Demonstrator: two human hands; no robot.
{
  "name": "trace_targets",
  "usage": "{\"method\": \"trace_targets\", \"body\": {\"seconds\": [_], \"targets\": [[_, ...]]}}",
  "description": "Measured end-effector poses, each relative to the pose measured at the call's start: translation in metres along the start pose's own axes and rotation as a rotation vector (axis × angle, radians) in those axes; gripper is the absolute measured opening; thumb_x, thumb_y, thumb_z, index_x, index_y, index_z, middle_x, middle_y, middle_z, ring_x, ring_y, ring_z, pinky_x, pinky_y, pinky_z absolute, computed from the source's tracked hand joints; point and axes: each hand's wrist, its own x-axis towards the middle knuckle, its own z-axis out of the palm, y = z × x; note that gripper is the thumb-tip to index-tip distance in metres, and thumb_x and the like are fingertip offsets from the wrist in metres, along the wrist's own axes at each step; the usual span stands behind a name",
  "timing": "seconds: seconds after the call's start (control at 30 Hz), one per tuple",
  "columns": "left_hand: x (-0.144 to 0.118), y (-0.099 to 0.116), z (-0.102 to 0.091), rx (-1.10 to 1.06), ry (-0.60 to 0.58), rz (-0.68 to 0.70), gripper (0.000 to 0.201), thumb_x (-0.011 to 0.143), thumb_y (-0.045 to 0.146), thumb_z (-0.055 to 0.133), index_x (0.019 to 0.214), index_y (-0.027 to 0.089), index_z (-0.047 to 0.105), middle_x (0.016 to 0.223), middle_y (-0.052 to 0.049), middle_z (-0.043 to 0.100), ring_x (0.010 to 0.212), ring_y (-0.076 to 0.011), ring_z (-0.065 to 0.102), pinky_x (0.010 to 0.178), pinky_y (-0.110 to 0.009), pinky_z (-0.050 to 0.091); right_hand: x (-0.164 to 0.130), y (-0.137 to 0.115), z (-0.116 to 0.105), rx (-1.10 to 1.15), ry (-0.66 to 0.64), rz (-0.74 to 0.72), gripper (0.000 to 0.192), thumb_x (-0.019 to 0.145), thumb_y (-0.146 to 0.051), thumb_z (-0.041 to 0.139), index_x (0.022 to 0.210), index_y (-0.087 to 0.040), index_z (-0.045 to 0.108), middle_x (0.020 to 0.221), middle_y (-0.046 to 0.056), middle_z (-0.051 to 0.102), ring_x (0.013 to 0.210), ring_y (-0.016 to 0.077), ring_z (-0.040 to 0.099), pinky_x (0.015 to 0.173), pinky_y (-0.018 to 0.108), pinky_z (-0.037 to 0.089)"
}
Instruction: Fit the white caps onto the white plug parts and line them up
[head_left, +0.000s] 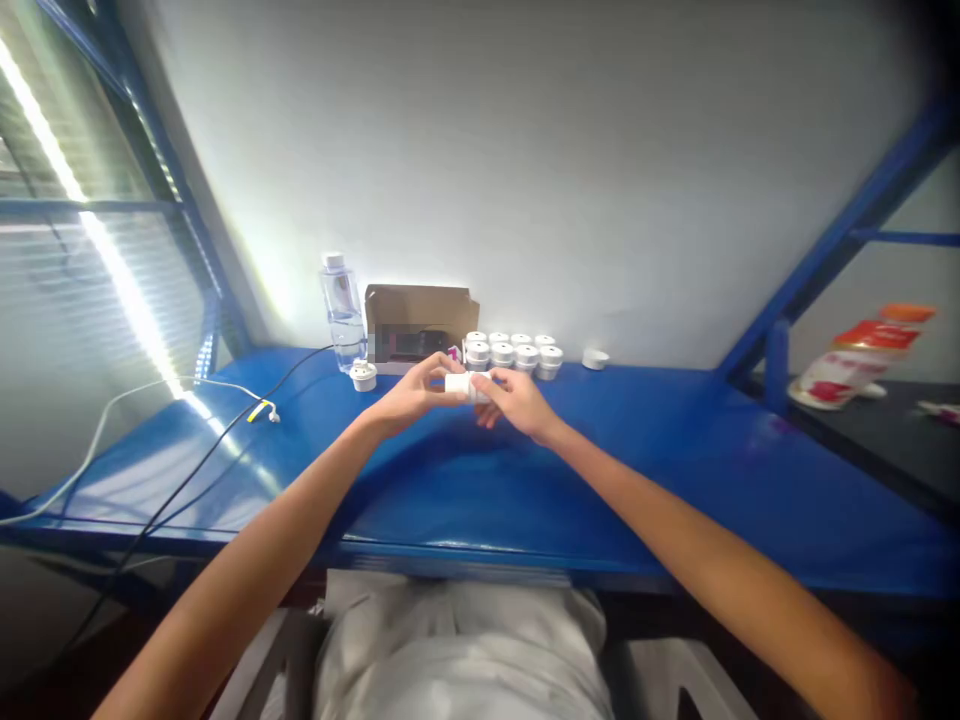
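Both of my hands meet over the blue table [675, 470] and hold one small white round part [461, 383] between them. My left hand [415, 394] grips its left end and my right hand [516, 399] pinches its right end. Just behind the hands, several similar white round parts [514, 354] stand in a cluster near the wall. One more white part [363, 375] lies to the left, another small white one [595, 358] to the right.
An open cardboard box [418, 322] and a clear water bottle [340, 306] stand against the wall. Black and white cables [217, 420] run across the table's left side. Red and orange packages [862, 360] lie on a dark surface at right.
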Motion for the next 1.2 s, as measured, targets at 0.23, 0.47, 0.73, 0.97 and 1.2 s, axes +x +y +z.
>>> {"method": "trace_targets", "body": {"seconds": [0.23, 0.47, 0.73, 0.97, 1.2], "targets": [[0.002, -0.003, 0.01, 0.062, -0.008, 0.038, 0.047, 0.061, 0.024, 0.087, 0.099, 0.016, 0.061, 0.1, -0.006, 0.067, 0.089, -0.019, 0.065, 0.08, -0.03, 0.049, 0.006, 0.006, -0.005, 0.03, -0.074, 0.369, 0.079, 0.078, -0.091, 0.037, 0.068, -0.018, 0.067, 0.047, 0.006, 0.057, 0.034, 0.0128, 0.045, 0.032, 0.026, 0.032], [0.003, -0.008, 0.011, 0.011, 0.099, 0.044, 0.04, 0.071, 0.029, 0.082, 0.103, 0.018, 0.06, 0.095, -0.004, 0.068, 0.087, -0.0175, 0.065, 0.081, -0.03, 0.048, 0.007, -0.01, -0.012, 0.254, 0.044, 0.145, 0.038, 0.075, -0.048, 0.072, 0.102, -0.025, 0.058, 0.085, -0.001, 0.066, 0.073, 0.0161, 0.063, 0.056, 0.025, 0.053], [0.005, -0.015, 0.013, 0.041, 0.08, -0.052, 0.038, 0.073, 0.035, 0.082, 0.101, 0.016, 0.064, 0.089, -0.005, 0.068, 0.077, -0.0153, 0.066, 0.075, -0.03, 0.051, 0.008, -0.001, -0.003, 0.143, 0.062, 0.094, 0.026, 0.083, -0.047, 0.058, 0.088, -0.023, 0.049, 0.081, -0.002, 0.057, 0.07, 0.0144, 0.056, 0.054, 0.023, 0.045], [0.007, -0.015, 0.01, -0.113, 0.114, -0.213, 0.046, 0.081, 0.054, 0.072, 0.096, 0.012, 0.065, 0.083, -0.009, 0.069, 0.07, -0.0161, 0.067, 0.069, -0.03, 0.053, 0.01, -0.001, -0.013, -0.139, 0.071, -0.258, 0.039, 0.075, -0.042, 0.076, 0.101, -0.024, 0.054, 0.103, 0.003, 0.063, 0.094, 0.0202, 0.063, 0.086, 0.034, 0.053], [0.009, -0.019, 0.003, -0.273, 0.078, -0.253, 0.047, 0.085, 0.054, 0.068, 0.104, 0.011, 0.068, 0.081, -0.008, 0.069, 0.064, -0.0138, 0.064, 0.065, -0.027, 0.051, 0.001, -0.011, -0.011, -0.205, -0.031, -0.373, 0.049, 0.068, -0.038, 0.085, 0.109, -0.025, 0.061, 0.112, 0.006, 0.068, 0.103, 0.0258, 0.068, 0.096, 0.042, 0.055]]}}
